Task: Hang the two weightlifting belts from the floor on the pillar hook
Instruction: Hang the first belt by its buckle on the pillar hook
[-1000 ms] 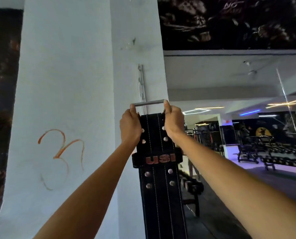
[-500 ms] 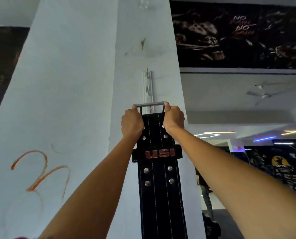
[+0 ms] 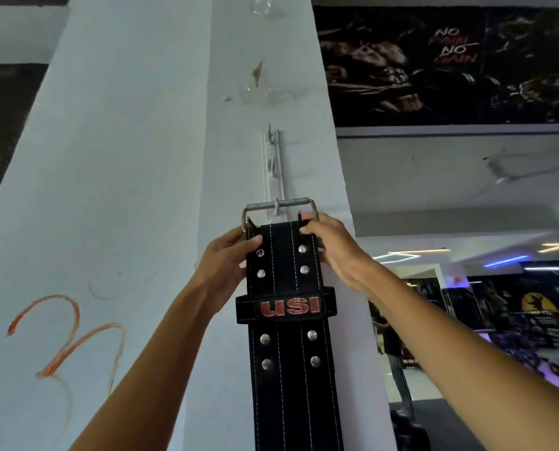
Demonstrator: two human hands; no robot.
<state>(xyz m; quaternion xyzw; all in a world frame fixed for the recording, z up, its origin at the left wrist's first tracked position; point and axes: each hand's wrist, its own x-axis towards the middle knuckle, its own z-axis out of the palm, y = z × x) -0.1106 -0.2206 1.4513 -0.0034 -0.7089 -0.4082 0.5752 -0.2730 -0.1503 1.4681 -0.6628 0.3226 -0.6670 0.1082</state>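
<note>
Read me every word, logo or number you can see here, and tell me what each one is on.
"USI", red letters on the loop of the black belt.
"NO PAIN NO GAIN" on the dark poster; the red words are dim.
Orange scrawl on the pillar: not readable as text.
Yellow logo far right: too blurred.

Pretty dim overall, pale pillar (image 3: pixel 135 177) catches soft bluish light. Bright strip lights (image 3: pixel 506 260) glow far right, background's murky and soft. Wide-angle bends the edges noticeably.
</note>
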